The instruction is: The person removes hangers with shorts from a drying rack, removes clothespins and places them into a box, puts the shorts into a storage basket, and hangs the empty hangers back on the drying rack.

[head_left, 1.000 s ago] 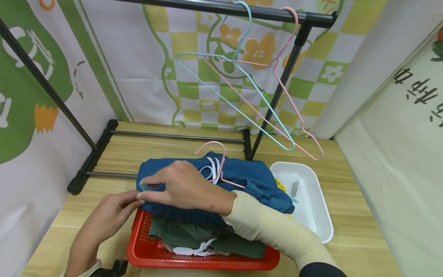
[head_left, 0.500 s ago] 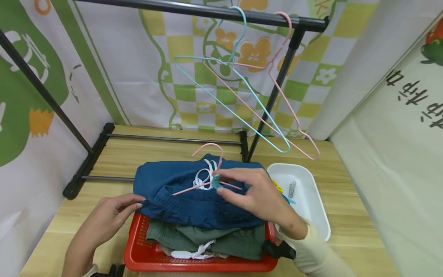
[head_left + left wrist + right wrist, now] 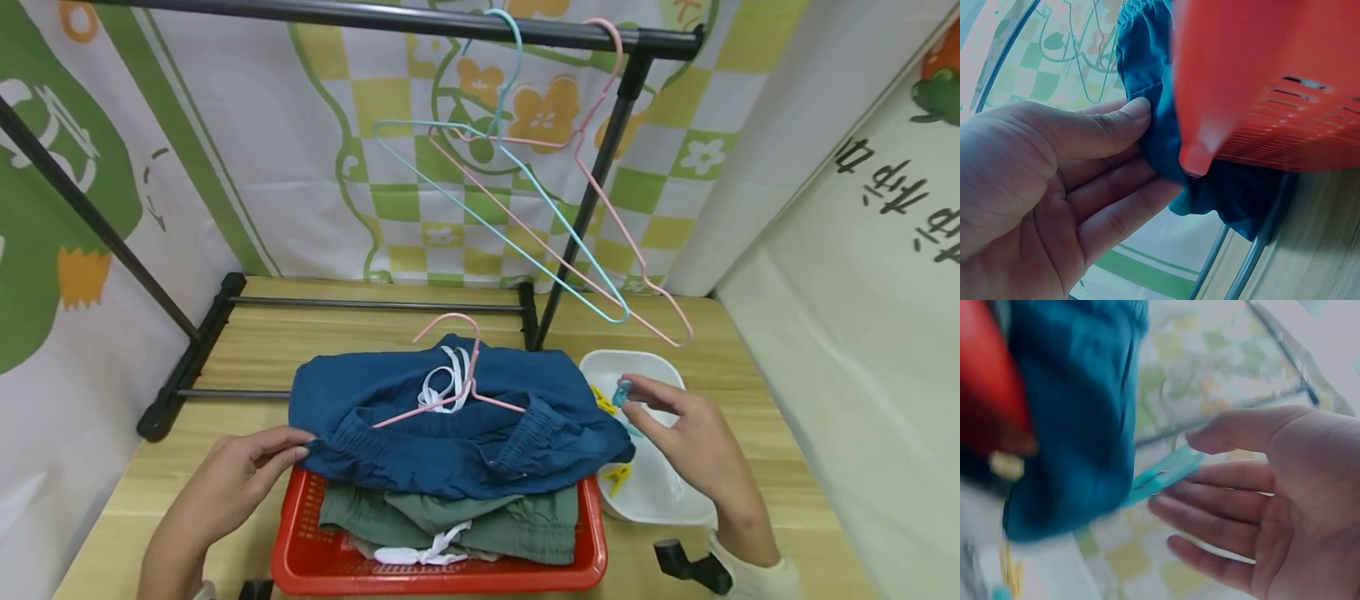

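Note:
Blue drawstring pants [image 3: 450, 454] with an elastic waistband lie over the back of a red basket [image 3: 438, 579]. A pink hanger [image 3: 474, 358] stands with its hook up, and its lower part is hidden in the waistband. My left hand [image 3: 225, 483] pinches the waistband's left end between thumb and fingers; the left wrist view shows the thumb [image 3: 1132, 112] on the cloth. Past the pants' right end, my right hand [image 3: 693, 437] holds a teal clothespin [image 3: 621, 392] over the white tray [image 3: 701, 508]. The right wrist view is blurred.
Folded green clothing [image 3: 517, 525] with a white tie lies in the basket. Yellow clothespins [image 3: 617, 477] are in the tray. Behind stands a black rack [image 3: 375, 18], with a light blue hanger [image 3: 551, 204] and a pink one [image 3: 633, 242] hanging from its bar.
My right hand has gone from the waistband's left end across the pants to the tray on the right, carrying the teal clothespin. The left hand still pinches the waistband.

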The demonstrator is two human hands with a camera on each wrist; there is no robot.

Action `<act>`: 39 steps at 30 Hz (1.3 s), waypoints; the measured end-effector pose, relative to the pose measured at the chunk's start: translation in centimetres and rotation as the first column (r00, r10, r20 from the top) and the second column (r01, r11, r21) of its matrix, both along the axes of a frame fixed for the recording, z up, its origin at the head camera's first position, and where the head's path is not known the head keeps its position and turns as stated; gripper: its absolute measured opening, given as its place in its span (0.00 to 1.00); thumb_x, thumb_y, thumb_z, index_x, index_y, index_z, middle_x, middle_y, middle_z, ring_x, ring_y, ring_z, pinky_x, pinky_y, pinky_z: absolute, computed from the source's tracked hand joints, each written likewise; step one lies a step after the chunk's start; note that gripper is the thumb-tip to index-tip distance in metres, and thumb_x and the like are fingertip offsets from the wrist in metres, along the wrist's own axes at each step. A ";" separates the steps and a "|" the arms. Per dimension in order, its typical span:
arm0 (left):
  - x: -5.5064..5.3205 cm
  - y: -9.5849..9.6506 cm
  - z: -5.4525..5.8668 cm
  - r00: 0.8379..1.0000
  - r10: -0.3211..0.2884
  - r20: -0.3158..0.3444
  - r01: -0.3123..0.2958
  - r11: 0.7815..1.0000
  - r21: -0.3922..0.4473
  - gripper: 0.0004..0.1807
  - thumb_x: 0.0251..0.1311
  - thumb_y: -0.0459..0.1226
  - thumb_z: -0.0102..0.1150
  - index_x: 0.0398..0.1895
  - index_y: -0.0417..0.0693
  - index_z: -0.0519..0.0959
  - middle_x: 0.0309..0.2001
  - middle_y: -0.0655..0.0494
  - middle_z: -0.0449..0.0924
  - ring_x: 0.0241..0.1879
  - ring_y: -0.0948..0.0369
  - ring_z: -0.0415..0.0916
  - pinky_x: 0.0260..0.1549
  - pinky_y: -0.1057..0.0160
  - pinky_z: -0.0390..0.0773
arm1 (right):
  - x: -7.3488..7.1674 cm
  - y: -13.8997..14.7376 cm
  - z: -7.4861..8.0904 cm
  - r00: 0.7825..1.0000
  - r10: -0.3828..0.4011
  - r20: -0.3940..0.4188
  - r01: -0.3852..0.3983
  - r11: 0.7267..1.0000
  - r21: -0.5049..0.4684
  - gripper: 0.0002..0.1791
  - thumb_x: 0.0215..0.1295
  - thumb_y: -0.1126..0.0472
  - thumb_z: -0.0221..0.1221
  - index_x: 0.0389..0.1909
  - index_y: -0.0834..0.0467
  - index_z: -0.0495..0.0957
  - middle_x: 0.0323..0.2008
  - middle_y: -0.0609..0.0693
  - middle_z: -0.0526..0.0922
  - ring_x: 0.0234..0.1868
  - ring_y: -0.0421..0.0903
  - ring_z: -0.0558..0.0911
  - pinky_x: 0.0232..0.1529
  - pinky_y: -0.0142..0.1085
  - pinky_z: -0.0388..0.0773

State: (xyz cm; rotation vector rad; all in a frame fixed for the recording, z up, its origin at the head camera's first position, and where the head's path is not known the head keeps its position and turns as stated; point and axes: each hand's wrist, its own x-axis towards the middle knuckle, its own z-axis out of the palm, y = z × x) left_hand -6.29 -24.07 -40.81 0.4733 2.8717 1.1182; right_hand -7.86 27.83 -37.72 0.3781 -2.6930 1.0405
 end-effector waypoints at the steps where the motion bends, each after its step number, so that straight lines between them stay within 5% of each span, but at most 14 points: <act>1: 0.0 0.0 0.0 1.000 -0.001 -0.001 0.001 1.000 -0.002 0.10 0.68 0.31 0.65 0.49 0.48 0.87 0.44 0.56 0.88 0.40 0.63 0.84 0.38 0.59 0.86 | 0.1 0.6 -0.4 1.000 -0.012 0.025 0.011 1.000 0.028 0.19 0.68 0.66 0.67 0.58 0.65 0.83 0.44 0.54 0.89 0.44 0.53 0.88 0.42 0.27 0.81; 6: 0.1 -0.1 0.1 1.000 -0.001 -0.011 0.001 1.000 -0.010 0.10 0.68 0.31 0.65 0.49 0.48 0.88 0.45 0.56 0.88 0.41 0.62 0.84 0.38 0.58 0.87 | 0.3 2.8 -2.3 0.987 -0.009 0.159 -0.010 0.993 0.116 0.18 0.69 0.65 0.66 0.56 0.70 0.82 0.46 0.60 0.88 0.44 0.59 0.88 0.41 0.48 0.86; 14: -0.1 0.3 -0.2 1.000 -0.008 -0.029 0.008 1.000 0.013 0.10 0.67 0.31 0.66 0.50 0.47 0.87 0.45 0.54 0.88 0.42 0.57 0.85 0.39 0.52 0.87 | -0.2 4.0 -4.2 0.932 0.003 0.363 -0.096 0.966 0.238 0.19 0.67 0.66 0.65 0.54 0.75 0.80 0.46 0.66 0.86 0.42 0.56 0.88 0.42 0.49 0.85; 17: -0.2 0.4 -0.3 0.999 -0.011 -0.037 0.011 1.000 0.014 0.10 0.67 0.30 0.66 0.49 0.46 0.87 0.45 0.54 0.88 0.42 0.58 0.85 0.39 0.52 0.87 | -0.3 3.7 -3.9 0.951 -0.014 0.310 -0.072 0.962 0.264 0.20 0.68 0.65 0.64 0.56 0.74 0.79 0.49 0.67 0.85 0.44 0.59 0.88 0.45 0.55 0.84; 21: -0.1 0.3 -0.1 0.999 -0.020 -0.032 0.020 1.000 0.008 0.10 0.68 0.30 0.65 0.50 0.47 0.87 0.46 0.54 0.88 0.43 0.57 0.85 0.39 0.52 0.87 | -0.3 2.5 -3.1 0.993 0.062 0.097 -0.078 0.983 0.167 0.18 0.71 0.65 0.63 0.60 0.67 0.81 0.52 0.59 0.86 0.48 0.56 0.87 0.47 0.48 0.85; 25: 0.0 0.2 0.1 1.000 -0.023 -0.014 0.023 1.000 -0.004 0.11 0.68 0.30 0.64 0.51 0.46 0.87 0.47 0.52 0.88 0.45 0.53 0.86 0.40 0.49 0.86 | -0.4 0.8 -2.5 0.974 0.225 -0.025 -0.223 0.974 0.046 0.17 0.72 0.69 0.61 0.60 0.60 0.83 0.54 0.49 0.86 0.54 0.49 0.84 0.55 0.28 0.78; 28: 0.0 0.3 0.2 1.000 -0.030 -0.010 0.030 1.000 -0.005 0.12 0.68 0.30 0.64 0.52 0.45 0.86 0.48 0.51 0.87 0.46 0.51 0.86 0.40 0.48 0.86 | -0.3 -0.3 -2.3 0.952 0.307 -0.003 -0.307 0.952 0.021 0.17 0.72 0.69 0.61 0.59 0.59 0.83 0.54 0.46 0.86 0.55 0.46 0.84 0.57 0.26 0.75; 34: 0.0 0.4 0.3 0.998 -0.053 -0.022 0.053 0.999 -0.011 0.13 0.67 0.28 0.65 0.53 0.44 0.86 0.48 0.51 0.87 0.46 0.51 0.86 0.41 0.49 0.86 | -0.1 -1.2 -2.6 0.933 0.347 0.094 -0.351 0.936 0.031 0.16 0.73 0.63 0.63 0.58 0.57 0.84 0.54 0.44 0.85 0.54 0.44 0.83 0.54 0.44 0.82; 39: 0.1 0.7 0.3 0.994 -0.063 -0.090 0.061 0.998 -0.030 0.13 0.65 0.27 0.66 0.51 0.44 0.87 0.47 0.53 0.88 0.44 0.56 0.86 0.40 0.51 0.87 | 0.0 -1.7 -2.8 0.919 0.392 0.043 -0.393 0.919 0.012 0.11 0.70 0.64 0.66 0.52 0.54 0.85 0.48 0.41 0.85 0.48 0.41 0.83 0.49 0.40 0.83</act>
